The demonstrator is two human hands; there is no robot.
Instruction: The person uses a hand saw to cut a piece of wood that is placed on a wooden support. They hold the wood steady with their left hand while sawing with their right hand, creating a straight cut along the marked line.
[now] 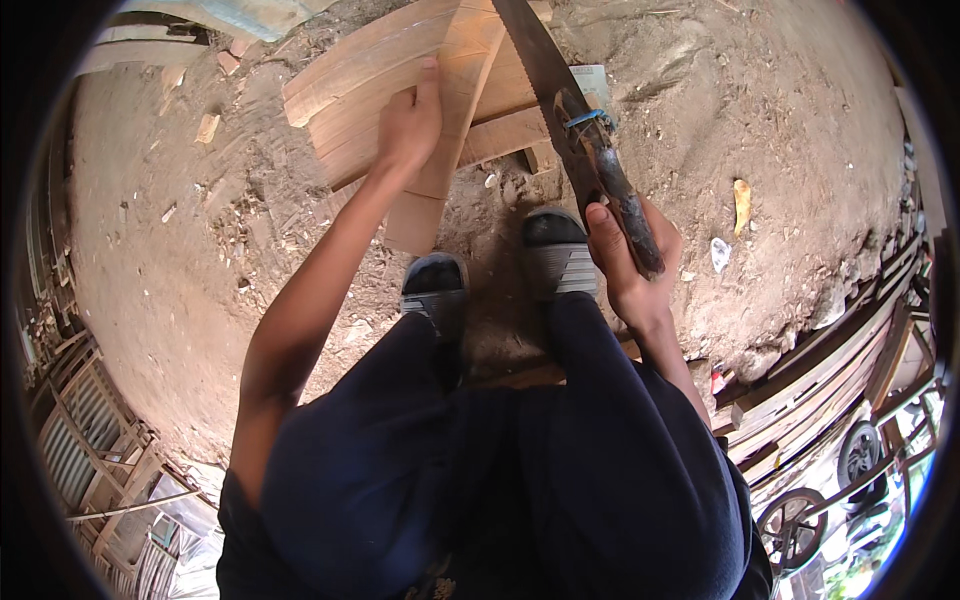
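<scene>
My left hand (408, 130) grips a wooden board (415, 215), its thumb stretched along the top and its other fingers curled. The board lies slanting across wider planks (330, 110) low over the ground. My right hand (635, 255) is closed round the dark, worn handle of a handsaw (545, 75), with a blue tie (585, 118) near where handle meets blade. The toothed blade points away from me, beside the planks at their right; I cannot tell whether it touches them. A pale flat item (592, 85) shows behind the blade.
My sandalled feet (435, 285) stand on dirt ground (750, 120) with scattered chips and a yellowish scrap (741, 205). Stacked timber (800, 370) lies at the right, motorbike wheels (790, 530) at lower right, and wood and corrugated sheets (85, 430) at lower left.
</scene>
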